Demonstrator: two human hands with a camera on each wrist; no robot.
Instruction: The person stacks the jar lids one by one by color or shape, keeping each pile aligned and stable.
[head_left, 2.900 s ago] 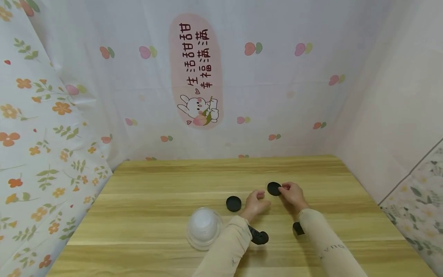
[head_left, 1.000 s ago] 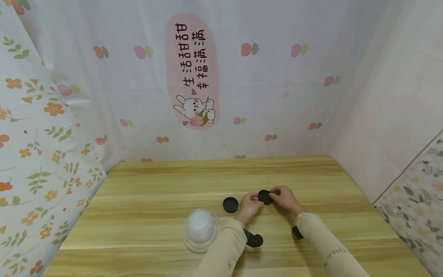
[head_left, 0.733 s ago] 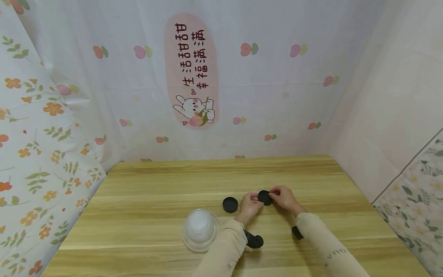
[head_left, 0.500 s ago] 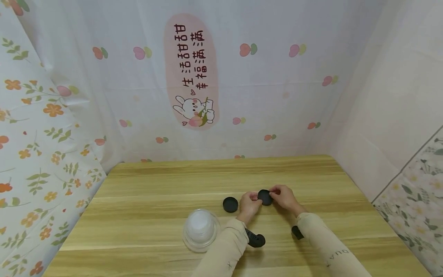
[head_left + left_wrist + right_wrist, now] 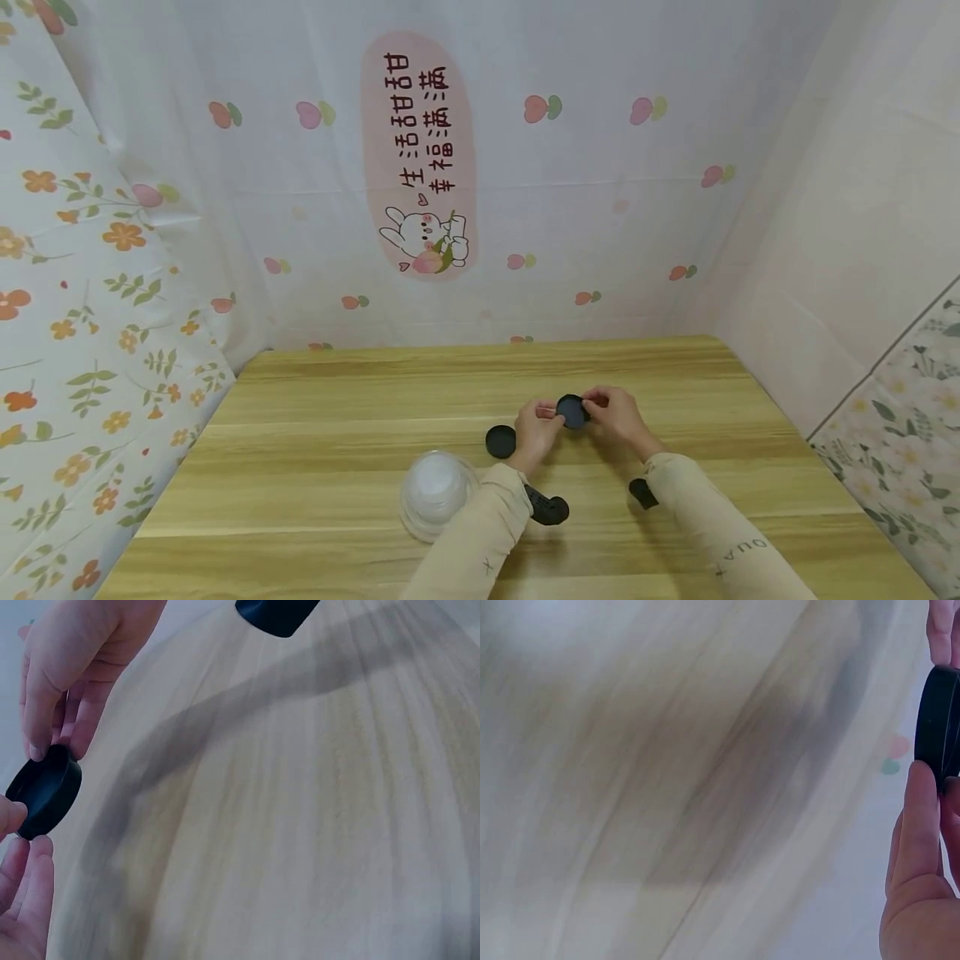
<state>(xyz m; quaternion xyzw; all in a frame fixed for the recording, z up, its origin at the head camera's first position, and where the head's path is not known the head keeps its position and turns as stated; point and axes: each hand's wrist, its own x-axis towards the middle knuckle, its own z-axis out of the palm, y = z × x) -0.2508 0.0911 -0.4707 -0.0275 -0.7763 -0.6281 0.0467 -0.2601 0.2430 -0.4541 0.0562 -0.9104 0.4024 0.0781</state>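
Observation:
Both hands hold a shallow round black dish with a raised rim (image 5: 572, 412), one at each side, in the head view. My left hand (image 5: 535, 435) pinches its left edge; the left wrist view has that thumb (image 5: 9, 816) over the rim and the fingers beneath. At the opposite edge my right hand (image 5: 617, 421) grips it between thumb and fingers. The dish (image 5: 49, 787) is tilted, its hollow side showing. In the right wrist view it appears nearly edge-on at the right border. A second round black dish (image 5: 501, 442) lies on the table just left of my left hand.
A clear plastic dome-like container with a whitish middle (image 5: 437, 493) stands left of the left sleeve (image 5: 480, 533). Black wrist devices (image 5: 549, 507) project below the forearms. The wood-grain table (image 5: 337, 392) ends at a patterned curtain (image 5: 495, 208) behind.
Earlier only my right hand held the dish, with the left hand apart. The left hand then took its left edge. Since half a second ago, both hands have raised and tilted it.

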